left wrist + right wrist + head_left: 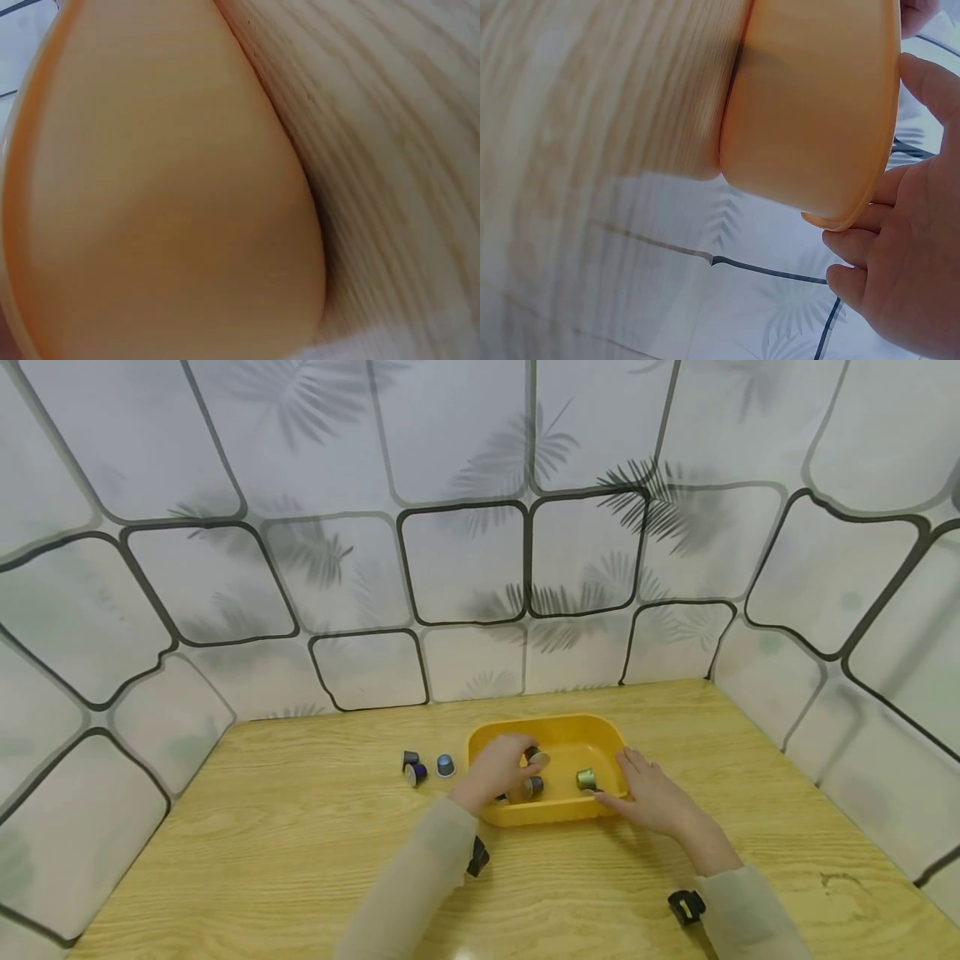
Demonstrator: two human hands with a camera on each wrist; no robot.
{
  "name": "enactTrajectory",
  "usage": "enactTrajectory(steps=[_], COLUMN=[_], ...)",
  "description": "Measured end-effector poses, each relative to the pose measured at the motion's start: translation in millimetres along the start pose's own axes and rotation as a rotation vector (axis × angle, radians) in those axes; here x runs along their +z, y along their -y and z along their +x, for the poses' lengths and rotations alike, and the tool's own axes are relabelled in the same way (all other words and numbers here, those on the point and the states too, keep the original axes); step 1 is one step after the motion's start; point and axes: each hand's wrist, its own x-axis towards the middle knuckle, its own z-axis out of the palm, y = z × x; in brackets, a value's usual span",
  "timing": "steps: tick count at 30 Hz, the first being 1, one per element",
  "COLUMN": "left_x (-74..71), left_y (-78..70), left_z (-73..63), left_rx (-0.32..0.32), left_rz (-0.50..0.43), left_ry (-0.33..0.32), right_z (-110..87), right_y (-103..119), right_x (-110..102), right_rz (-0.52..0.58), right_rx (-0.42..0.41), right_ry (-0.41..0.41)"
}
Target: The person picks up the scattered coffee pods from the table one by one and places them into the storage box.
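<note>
As my right hand [651,797] grips the right end of a yellow plastic tray [547,814], thumb at the near rim and fingers along the side, my left hand [495,770] pinches a dark coffee capsule [532,752] with a pale lid over the tray's left half. My hands are apart from each other. Inside, a green capsule [586,778] lies near my right thumb, close to a partly hidden dark capsule [597,791]; a grey-blue capsule [536,786] lies below my left hand, and a mostly covered capsule [501,798] shows beside my left wrist. On the wood-grain table [300,827], left of the tray, a blue capsule [446,765] stands lid down, near a dark grey capsule [410,757] and a navy capsule [419,772] lying close together. Pale sleeves [412,885] cover my forearms, and a leaf-print backdrop [465,568] rises behind the table.
</note>
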Motion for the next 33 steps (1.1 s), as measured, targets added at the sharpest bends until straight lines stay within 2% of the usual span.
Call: enactTrajectory(steps=[6, 11, 20, 25, 33], left_x=[5.5, 9.9, 21.0, 23.2, 23.0], left_y=[-9.4, -15.0, -18.0, -19.1, -22.3], left_z=[3.0, 5.8, 7.0, 7.8, 11.4], left_rx=[0.002, 0.015, 0.087, 0.106, 0.048], left_rz=[0.04, 0.023, 0.048, 0.055, 0.055], left_ry=[0.01, 0.022, 0.036, 0.048, 0.142], right_z=[1.4, 1.0, 0.5, 0.4, -0.7], right_y=[1, 3, 2, 1, 0], right_x=[1, -2, -2, -2, -1], right_rz=[0.011, -0.002, 0.004, 0.002, 0.004], right_rx=[-0.002, 0.003, 0.011, 0.007, 0.01], right_ry=[0.003, 0.006, 0.019, 0.016, 0.02])
